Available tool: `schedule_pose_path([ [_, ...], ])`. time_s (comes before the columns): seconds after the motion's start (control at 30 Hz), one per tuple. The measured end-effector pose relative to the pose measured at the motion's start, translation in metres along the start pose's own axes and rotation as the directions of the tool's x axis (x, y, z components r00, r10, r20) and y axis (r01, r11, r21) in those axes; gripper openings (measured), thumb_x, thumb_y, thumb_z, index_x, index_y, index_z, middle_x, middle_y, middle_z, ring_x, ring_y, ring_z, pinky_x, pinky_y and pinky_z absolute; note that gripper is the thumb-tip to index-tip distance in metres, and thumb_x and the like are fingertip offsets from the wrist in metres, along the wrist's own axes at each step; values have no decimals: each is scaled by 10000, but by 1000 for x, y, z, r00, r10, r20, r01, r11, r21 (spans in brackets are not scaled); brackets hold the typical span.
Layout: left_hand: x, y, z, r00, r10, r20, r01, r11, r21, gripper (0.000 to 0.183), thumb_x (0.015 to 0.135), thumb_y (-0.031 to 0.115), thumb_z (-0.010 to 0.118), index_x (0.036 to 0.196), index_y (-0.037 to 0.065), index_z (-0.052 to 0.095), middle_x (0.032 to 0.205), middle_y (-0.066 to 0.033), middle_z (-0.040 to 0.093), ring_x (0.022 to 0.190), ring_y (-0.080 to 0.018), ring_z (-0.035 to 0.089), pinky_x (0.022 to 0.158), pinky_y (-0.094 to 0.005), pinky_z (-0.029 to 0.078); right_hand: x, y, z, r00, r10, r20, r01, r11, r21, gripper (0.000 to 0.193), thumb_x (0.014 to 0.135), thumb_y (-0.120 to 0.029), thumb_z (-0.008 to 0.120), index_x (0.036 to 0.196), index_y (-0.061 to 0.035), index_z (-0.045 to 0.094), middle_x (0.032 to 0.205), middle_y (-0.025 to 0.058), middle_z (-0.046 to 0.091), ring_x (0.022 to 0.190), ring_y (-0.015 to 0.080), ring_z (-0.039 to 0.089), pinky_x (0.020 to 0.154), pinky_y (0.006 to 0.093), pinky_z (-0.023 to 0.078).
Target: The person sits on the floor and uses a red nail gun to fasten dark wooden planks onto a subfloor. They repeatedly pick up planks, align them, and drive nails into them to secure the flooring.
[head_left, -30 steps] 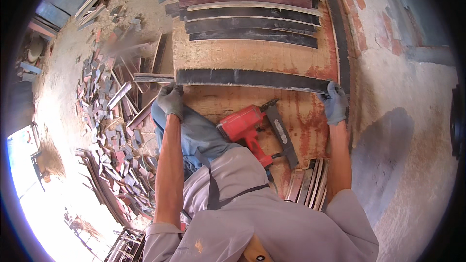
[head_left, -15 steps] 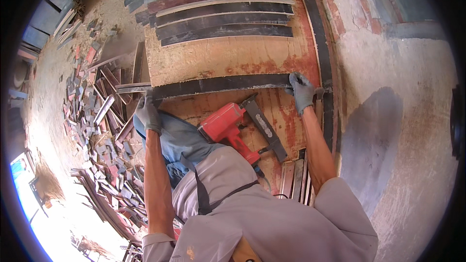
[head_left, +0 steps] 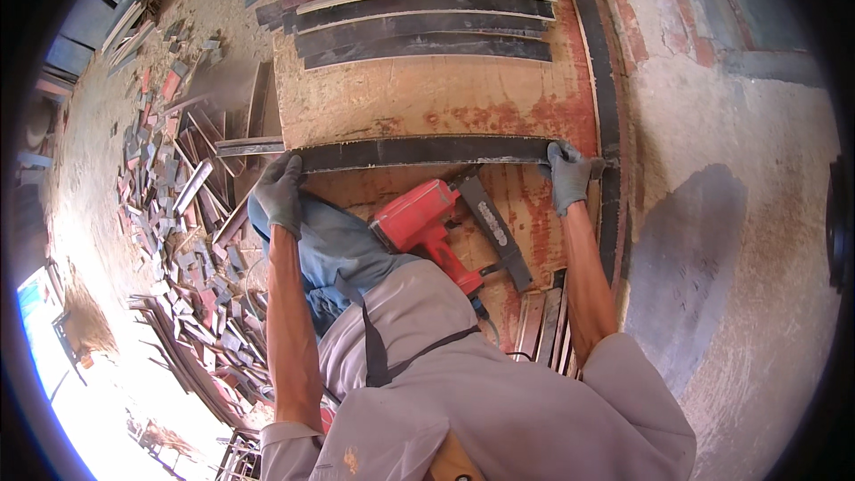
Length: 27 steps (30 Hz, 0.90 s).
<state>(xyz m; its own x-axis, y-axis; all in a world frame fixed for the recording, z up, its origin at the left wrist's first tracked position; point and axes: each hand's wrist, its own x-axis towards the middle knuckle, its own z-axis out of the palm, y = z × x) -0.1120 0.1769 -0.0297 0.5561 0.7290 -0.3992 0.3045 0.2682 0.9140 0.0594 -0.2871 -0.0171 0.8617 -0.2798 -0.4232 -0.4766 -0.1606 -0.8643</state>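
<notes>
A long dark wooden strip lies crosswise in front of me over a reddish-stained plywood board. My left hand, in a grey glove, grips its left end. At the other end my right hand, gloved alike, has its fingers closed round the strip near the board's dark edge strip. Between my forearms a red nail gun with a long dark magazine rests on the board, close to my knee. The undersides of both grips are hidden.
Several dark strips lie in rows on the far part of the board. Offcuts and loose strips litter the ground at left. A plastered wall rises at right. More short strips lie by my right elbow.
The view has shifted slightly, so most things sit a little further right. The strip looks more level, its right end a bit nearer me. Both hands still hold it.
</notes>
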Motion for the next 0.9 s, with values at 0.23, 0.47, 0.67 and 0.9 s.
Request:
schedule_pose_path([
  [0.23, 4, -4, 0, 999, 14, 32, -14, 1000, 19, 307, 893, 47, 700, 1189, -23, 658, 1009, -55, 707, 796, -112, 647, 715, -227, 529, -8, -7, 7, 999, -15, -36, 21, 985, 170, 214, 899, -76, 691, 1096, -1, 649, 931, 49, 674, 731, 118, 635, 611, 274, 586],
  [0.47, 6, -1, -12, 999, 37, 17, -37, 999, 4, 362, 861, -17, 703, 1217, -27, 645, 1064, -81, 697, 849, -117, 643, 751, -224, 523, -18, -6, 13, 998, -51, 25, 43, 966, 256, 266, 899, -60, 688, 1146, 18, 629, 977, 59, 669, 764, 126, 636, 614, 270, 579],
  [0.67, 16, 2, -28, 1000, -14, -28, 15, 999, 43, 359, 858, 2, 710, 1210, -33, 648, 1086, -80, 690, 874, -103, 635, 760, -223, 514, -27, -3, 35, 997, -38, 63, 21, 967, 253, 283, 901, -72, 693, 1164, 11, 630, 1005, 64, 672, 788, 124, 640, 622, 268, 579],
  [0.9, 18, 4, -24, 994, 106, -6, -102, 972, 210, 314, 871, 9, 702, 1183, -13, 665, 1058, -64, 701, 883, -106, 642, 771, -224, 521, -23, -6, 32, 1000, -27, 12, 25, 984, 175, 278, 885, -54, 698, 1152, -2, 640, 955, 44, 678, 733, 92, 625, 597, 235, 554],
])
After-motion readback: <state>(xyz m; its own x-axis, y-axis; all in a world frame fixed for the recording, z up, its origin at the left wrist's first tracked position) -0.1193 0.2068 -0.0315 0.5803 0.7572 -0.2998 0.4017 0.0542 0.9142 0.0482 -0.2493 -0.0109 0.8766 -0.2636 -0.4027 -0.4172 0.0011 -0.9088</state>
